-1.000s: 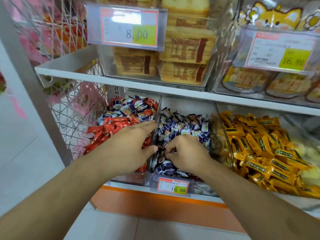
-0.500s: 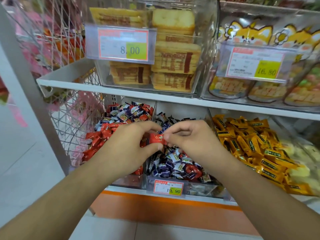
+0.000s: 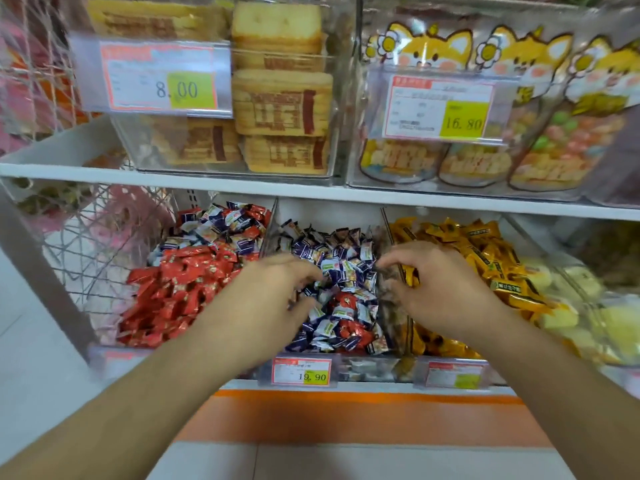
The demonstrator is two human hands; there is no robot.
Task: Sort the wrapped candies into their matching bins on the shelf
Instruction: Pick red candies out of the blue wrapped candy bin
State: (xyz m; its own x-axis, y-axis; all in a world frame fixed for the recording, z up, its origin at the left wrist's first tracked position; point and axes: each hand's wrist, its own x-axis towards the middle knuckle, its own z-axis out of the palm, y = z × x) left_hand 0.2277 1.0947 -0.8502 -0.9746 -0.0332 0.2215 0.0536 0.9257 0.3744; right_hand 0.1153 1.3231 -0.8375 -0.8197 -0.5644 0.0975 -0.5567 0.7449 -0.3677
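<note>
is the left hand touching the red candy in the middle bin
Apart: the head view shows blue wrappers between the left hand and the red candy.

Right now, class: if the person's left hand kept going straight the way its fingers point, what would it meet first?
Probably the heap of blue-and-white wrapped candies in the middle clear bin: the left hand points forward and rightward over it, though depth is unclear through the blur.

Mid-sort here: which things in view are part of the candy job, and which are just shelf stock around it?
Job:
left hand and right hand, over the middle bin
blue-and-white candies
stray red candies among them
red candy bin, blue strays at its back
yellow candy bin

Not the job:
cake packs
fox-print bags
price tags
</note>
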